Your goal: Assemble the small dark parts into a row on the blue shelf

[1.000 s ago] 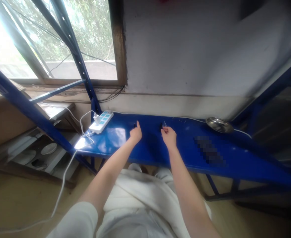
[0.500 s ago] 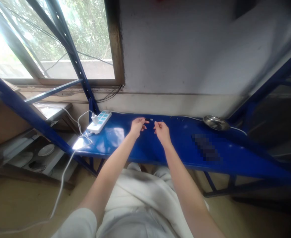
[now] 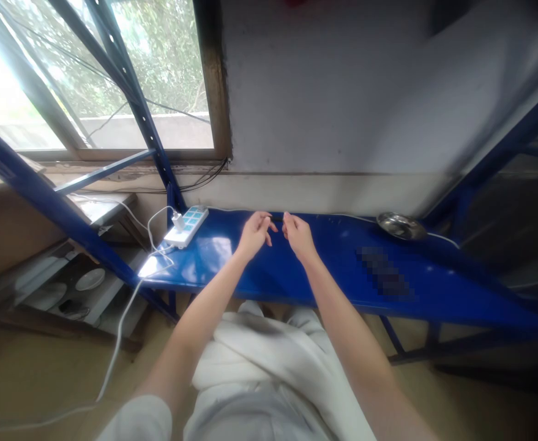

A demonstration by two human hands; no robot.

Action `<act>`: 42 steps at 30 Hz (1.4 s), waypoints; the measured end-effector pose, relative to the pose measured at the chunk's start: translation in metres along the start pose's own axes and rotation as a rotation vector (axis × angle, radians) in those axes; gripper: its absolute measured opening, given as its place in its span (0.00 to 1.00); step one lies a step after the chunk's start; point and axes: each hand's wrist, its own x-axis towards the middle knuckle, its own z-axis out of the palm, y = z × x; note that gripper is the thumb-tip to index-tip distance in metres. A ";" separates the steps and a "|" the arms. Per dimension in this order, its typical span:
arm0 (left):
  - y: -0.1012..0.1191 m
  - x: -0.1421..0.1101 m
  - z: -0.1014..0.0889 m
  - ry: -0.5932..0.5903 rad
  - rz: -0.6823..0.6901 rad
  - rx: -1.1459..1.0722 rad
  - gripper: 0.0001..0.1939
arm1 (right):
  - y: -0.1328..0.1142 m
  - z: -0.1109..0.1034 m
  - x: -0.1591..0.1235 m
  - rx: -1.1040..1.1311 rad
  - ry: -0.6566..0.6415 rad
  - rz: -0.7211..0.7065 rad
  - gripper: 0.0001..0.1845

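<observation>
The right hand (image 3: 298,236) has come up and in, closing the gap to the left hand (image 3: 253,236), and now both are on the dark stick (image 3: 276,218)! Left fingers pinch one end, right fingertips grip the other, the stick level between them near the far edge of the blue bench (image 3: 269,275). Off left, the power strip (image 3: 186,233); well right, the shiny bowl (image 3: 401,226).

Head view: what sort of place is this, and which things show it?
Probably a simple workroom or storeroom, judging by the blue table, the white power strip lying on it and the perforated blue upright before the window.
</observation>
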 end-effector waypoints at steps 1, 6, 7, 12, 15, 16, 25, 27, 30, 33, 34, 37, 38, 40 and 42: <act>0.000 0.000 0.000 -0.006 -0.005 0.008 0.09 | -0.003 -0.001 -0.001 0.013 0.018 0.004 0.28; 0.005 -0.001 -0.001 -0.030 -0.088 0.036 0.12 | -0.013 -0.005 -0.004 0.001 0.024 0.009 0.27; 0.007 0.000 -0.002 -0.036 -0.104 0.037 0.13 | -0.014 -0.006 -0.004 -0.012 0.020 0.004 0.27; 0.010 0.004 -0.004 -0.073 -0.206 -0.054 0.15 | -0.016 -0.009 0.000 -0.088 -0.015 -0.038 0.26; 0.011 0.008 -0.007 -0.086 -0.310 -0.169 0.16 | -0.017 -0.011 0.002 -0.156 -0.041 -0.068 0.24; 0.011 0.009 -0.008 -0.095 -0.350 -0.202 0.17 | -0.018 -0.011 0.002 -0.180 -0.051 -0.081 0.23; -0.006 0.016 -0.022 -0.105 -0.448 -0.241 0.18 | -0.010 -0.022 0.012 -0.285 -0.261 -0.179 0.12; -0.009 0.017 -0.023 -0.101 -0.436 -0.214 0.19 | -0.008 -0.024 0.013 -0.304 -0.275 -0.175 0.10; -0.008 0.016 -0.022 -0.098 -0.409 -0.151 0.19 | -0.005 -0.025 0.014 -0.340 -0.268 -0.177 0.10; -0.006 0.015 -0.020 -0.103 -0.383 -0.057 0.19 | -0.001 -0.025 0.015 -0.368 -0.279 -0.219 0.11; -0.006 0.014 -0.020 -0.109 -0.369 -0.019 0.19 | 0.001 -0.026 0.016 -0.381 -0.291 -0.228 0.11; -0.011 0.015 -0.022 -0.077 -0.292 0.107 0.19 | 0.008 -0.029 0.018 -0.432 -0.308 -0.257 0.09; -0.014 0.016 -0.024 -0.049 -0.267 0.139 0.18 | 0.011 -0.031 0.019 -0.446 -0.296 -0.264 0.08; -0.019 0.017 -0.027 -0.004 -0.236 0.180 0.16 | 0.015 -0.034 0.021 -0.455 -0.242 -0.262 0.07; -0.022 0.017 -0.030 -0.013 -0.224 0.209 0.14 | 0.018 -0.034 0.023 -0.423 -0.182 -0.249 0.07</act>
